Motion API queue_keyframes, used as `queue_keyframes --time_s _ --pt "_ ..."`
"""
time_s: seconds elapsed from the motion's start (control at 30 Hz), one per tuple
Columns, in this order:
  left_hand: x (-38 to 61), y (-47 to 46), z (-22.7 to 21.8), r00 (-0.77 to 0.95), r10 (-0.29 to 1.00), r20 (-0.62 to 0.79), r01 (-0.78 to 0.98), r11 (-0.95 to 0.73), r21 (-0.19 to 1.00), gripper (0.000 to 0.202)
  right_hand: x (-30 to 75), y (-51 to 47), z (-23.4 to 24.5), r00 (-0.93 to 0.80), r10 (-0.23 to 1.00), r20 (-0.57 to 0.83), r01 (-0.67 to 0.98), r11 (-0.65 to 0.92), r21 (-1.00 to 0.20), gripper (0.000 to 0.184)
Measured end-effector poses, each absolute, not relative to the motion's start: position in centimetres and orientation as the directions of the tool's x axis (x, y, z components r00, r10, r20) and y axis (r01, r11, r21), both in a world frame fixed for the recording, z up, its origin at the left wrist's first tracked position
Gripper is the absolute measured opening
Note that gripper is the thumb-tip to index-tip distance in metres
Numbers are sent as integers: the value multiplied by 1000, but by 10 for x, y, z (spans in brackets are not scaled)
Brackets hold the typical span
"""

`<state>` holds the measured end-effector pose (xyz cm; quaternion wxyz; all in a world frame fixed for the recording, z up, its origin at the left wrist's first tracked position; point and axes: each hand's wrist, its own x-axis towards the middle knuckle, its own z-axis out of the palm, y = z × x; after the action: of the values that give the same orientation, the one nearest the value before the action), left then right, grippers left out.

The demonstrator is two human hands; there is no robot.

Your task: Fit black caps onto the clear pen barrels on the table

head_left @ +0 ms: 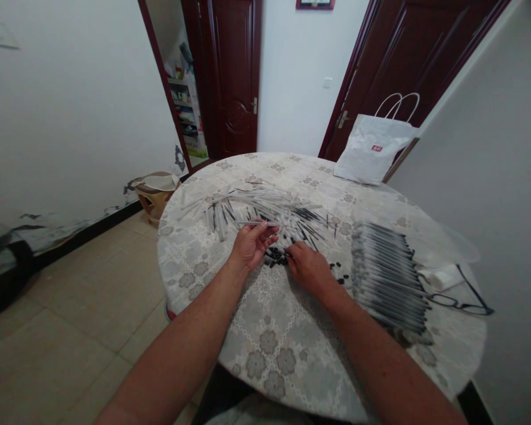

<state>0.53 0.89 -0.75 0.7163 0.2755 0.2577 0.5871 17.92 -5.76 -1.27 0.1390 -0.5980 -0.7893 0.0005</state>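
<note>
Tube (271, 224), slim and pale, sits near the center of the frame, pinched between the thumb and fingers of the left hand (250, 243), while to its lower right the right hand (308, 264) has its fingertips bunched at some small black pieces (274, 257) (whether they grip one, I cannot tell). Above both hands, loose pale tubes (252, 202) and thin black rods (307, 214) are strewn across the middle of the frame. At center right, dark-ended sticks (387, 277) lie side by side with eyeglasses (462, 306) just beside them, and a white bag (371, 150) stands upper right on the patterned tablecloth (287, 330).
</note>
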Motion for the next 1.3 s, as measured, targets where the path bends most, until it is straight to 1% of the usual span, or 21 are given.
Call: queue_keyframes --time_s 0.1,0.17,0.23,0.37,0.47,0.53,0.6,0.63,0.7,0.73,0.8,0.9,0.97,1.07,1.2,1.3 --pt "5 9 -8 183 982 -44 -701 162 695 30 187 -55 -12 -149 967 205 973 181 -145 22" --pt "6 9 -8 186 982 -44 -708 165 687 30 192 -54 -10 -112 972 208 978 144 -149 24" --pt "6 9 -8 188 981 -41 -713 165 681 30 192 -55 -8 -144 969 203 971 177 -157 24" --pt "6 9 -8 192 981 -27 -714 159 682 31 178 -59 -7 -288 946 150 941 308 -139 22" --pt "6 8 -7 189 981 -32 -714 160 682 32 166 -59 -12 -315 942 115 939 327 -109 20" --pt "6 8 -7 190 981 -39 -712 165 683 32 162 -59 -15 -303 945 124 942 317 -114 20" --pt "6 7 -7 195 980 -45 -709 172 684 33 163 -58 -17 -281 941 191 933 314 -175 18" --pt "6 7 -7 198 979 -46 -707 175 686 33 165 -58 -17 -262 933 246 917 320 -238 16" --pt "7 7 -8 210 977 -42 -702 180 689 34 169 -57 -15 -187 916 355 848 333 -412 15" --pt "7 7 -8 219 975 -39 -698 184 692 34 171 -57 -13 -134 913 386 796 331 -506 15" --pt "8 6 -8 249 968 -42 -681 205 703 34 175 -56 -11 -31 919 394 675 310 -669 13" --pt "10 3 -8 302 952 -53 -638 243 731 34 178 -52 -11 96 922 375 495 283 -822 18" --pt "11 0 -7 332 942 -52 -607 255 752 35 179 -49 -12 154 918 365 393 282 -875 26" --pt "14 -2 -6 358 932 -51 -578 264 772 35 180 -46 -15 177 925 335 295 275 -915 34" --pt "16 -4 -6 354 934 -50 -566 257 783 36 179 -44 -17 201 939 278 175 245 -954 31" --pt "16 -4 -6 346 937 -42 -561 243 791 37 178 -44 -17 189 950 249 146 224 -964 28"
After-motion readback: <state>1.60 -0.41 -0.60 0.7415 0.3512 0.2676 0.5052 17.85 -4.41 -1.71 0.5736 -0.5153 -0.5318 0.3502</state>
